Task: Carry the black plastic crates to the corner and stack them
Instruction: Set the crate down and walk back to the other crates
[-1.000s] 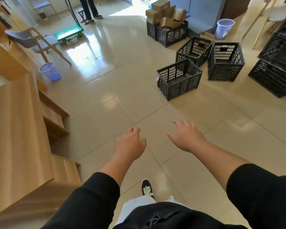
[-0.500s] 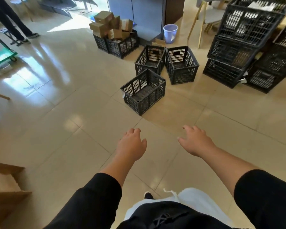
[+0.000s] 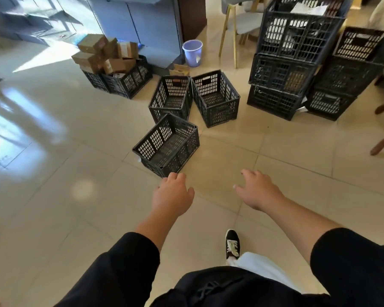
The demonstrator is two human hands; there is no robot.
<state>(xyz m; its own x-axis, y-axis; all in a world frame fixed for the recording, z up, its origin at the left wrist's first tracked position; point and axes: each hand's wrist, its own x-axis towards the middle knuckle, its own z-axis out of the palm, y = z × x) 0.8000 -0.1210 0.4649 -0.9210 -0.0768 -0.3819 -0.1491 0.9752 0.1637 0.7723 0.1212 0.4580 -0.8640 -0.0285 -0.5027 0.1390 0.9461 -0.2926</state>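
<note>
Left hand (image 3: pixel 172 196): hanging empty, fingers loosely curled, just short of nearest crate (image 3: pixel 167 144).
Right hand (image 3: pixel 256 189): spreading open, holding nothing.
Stack (image 3: pixel 295 56): standing far right.

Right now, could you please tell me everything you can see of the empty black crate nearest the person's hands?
The nearest crate is black, apparently hard plastic, with perforated lattice walls and floor and a solid rim. It is empty, open-topped and upright on the tiled floor, turned at an angle to the tile lines. Its far corner sits close against another empty crate; contact is unclear. Both hands are open and hold nothing: the left hand overlaps its near corner in view, the right hand is apart.
</note>
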